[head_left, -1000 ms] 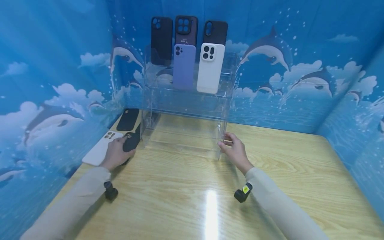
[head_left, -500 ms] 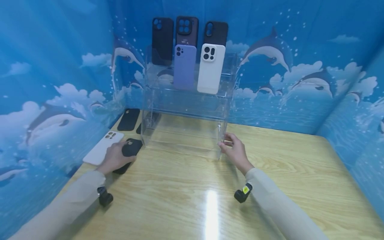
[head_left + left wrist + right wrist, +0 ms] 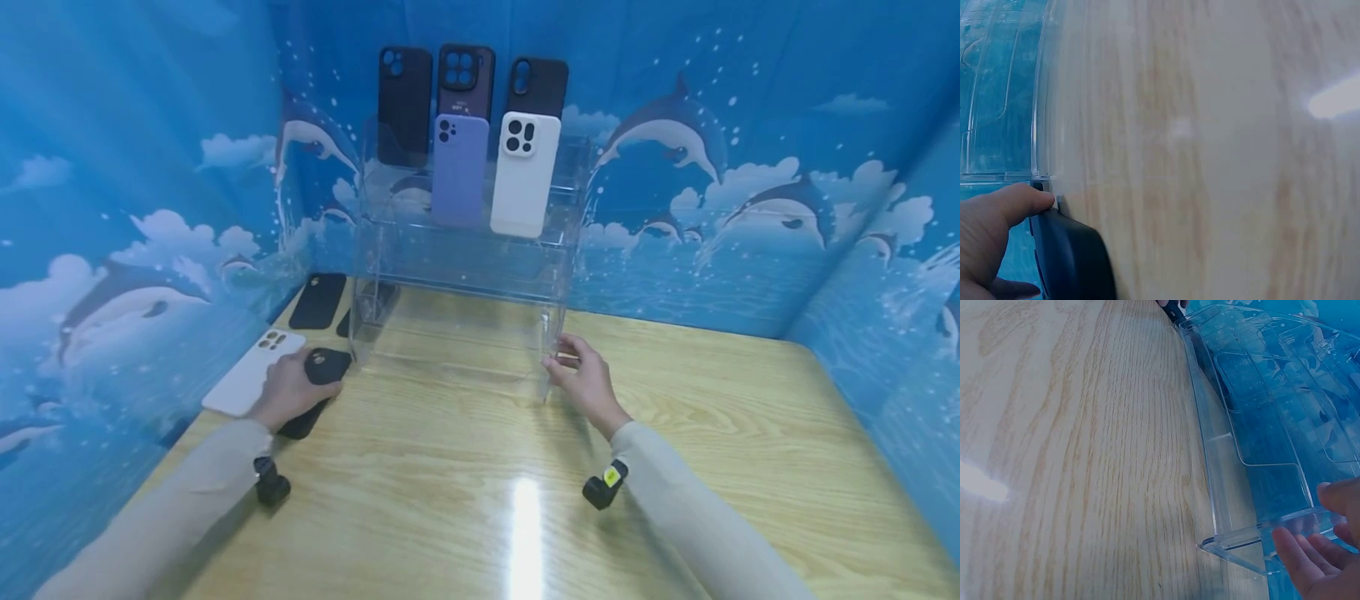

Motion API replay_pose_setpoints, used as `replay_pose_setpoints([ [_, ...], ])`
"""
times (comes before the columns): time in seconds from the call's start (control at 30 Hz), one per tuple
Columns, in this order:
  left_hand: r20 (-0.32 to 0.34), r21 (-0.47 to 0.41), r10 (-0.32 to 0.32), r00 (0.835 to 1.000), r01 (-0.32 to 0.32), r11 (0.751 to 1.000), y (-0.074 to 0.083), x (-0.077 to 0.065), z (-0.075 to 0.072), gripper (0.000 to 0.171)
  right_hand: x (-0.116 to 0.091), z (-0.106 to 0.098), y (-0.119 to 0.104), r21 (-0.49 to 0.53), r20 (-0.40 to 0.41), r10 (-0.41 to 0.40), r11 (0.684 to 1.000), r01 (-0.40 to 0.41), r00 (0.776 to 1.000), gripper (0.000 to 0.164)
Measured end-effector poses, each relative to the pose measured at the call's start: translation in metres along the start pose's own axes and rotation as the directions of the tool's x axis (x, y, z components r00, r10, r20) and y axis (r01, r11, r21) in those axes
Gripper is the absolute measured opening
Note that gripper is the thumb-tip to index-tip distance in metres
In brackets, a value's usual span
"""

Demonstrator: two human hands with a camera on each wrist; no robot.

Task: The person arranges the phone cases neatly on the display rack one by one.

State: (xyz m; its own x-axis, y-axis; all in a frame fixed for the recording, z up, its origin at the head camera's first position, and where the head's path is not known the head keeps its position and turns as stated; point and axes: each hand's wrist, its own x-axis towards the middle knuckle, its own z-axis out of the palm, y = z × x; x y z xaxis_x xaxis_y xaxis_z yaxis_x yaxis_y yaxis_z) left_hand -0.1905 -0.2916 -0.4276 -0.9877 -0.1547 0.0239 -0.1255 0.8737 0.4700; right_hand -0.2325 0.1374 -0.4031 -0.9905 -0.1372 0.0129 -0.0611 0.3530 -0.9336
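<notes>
At the left of the head view my left hand [image 3: 287,390] grips a black phone case [image 3: 330,363] across its width, the thumb along the edge nearer the middle. The left wrist view shows the thumb over the rounded edge of that black phone case [image 3: 1075,256]; most fingers are out of sight there. A clear stepped display rack [image 3: 465,287] stands at the table's back. My right hand [image 3: 590,385] pinches the front edge of the rack's right side panel between thumb and fingers. In the right wrist view my right hand [image 3: 1322,550] touches the clear plastic.
On the rack stand a purple case [image 3: 459,171], a white case [image 3: 525,175] and several dark cases [image 3: 405,104] behind. Left of it, a white case [image 3: 251,372] and a black case [image 3: 318,302] lie on the wooden table [image 3: 420,483]. A dolphin-print curtain [image 3: 675,217] surrounds the table.
My left hand has drawn the black phone case slightly toward me and laid it lower, uncovering part of another dark case behind it. My right hand stays at the rack's side.
</notes>
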Motion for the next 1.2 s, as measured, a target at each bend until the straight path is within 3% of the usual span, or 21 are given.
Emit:
replay_pose_setpoints([
  [0.27,-0.11,-0.053,0.016,0.994,-0.022,0.998,0.01,-0.002,-0.022,0.078,0.001,0.0,0.001,0.002,-0.004,-0.001,1.0,0.001,1.0,0.056],
  [0.53,-0.056,-0.178,-0.037,0.998,0.026,0.984,0.038,-0.003,-0.058,0.097,0.001,-0.001,0.001,-0.001,-0.008,-0.019,1.0,0.019,1.0,0.056],
  [0.73,-0.11,-0.229,-0.014,0.994,-0.012,0.973,0.063,-0.006,-0.081,0.098,0.001,0.0,0.002,0.007,-0.008,-0.015,1.0,0.015,1.0,0.056],
  [0.97,-0.233,-0.276,0.036,0.972,-0.101,0.956,0.096,-0.003,-0.105,0.099,0.001,0.001,0.002,0.006,-0.013,-0.014,1.0,0.014,1.0,0.055],
  [1.2,-0.33,-0.324,0.041,0.943,-0.154,0.934,0.13,0.008,-0.122,0.1,0.001,0.001,0.001,0.005,-0.01,-0.014,1.0,0.014,1.0,0.056],
])
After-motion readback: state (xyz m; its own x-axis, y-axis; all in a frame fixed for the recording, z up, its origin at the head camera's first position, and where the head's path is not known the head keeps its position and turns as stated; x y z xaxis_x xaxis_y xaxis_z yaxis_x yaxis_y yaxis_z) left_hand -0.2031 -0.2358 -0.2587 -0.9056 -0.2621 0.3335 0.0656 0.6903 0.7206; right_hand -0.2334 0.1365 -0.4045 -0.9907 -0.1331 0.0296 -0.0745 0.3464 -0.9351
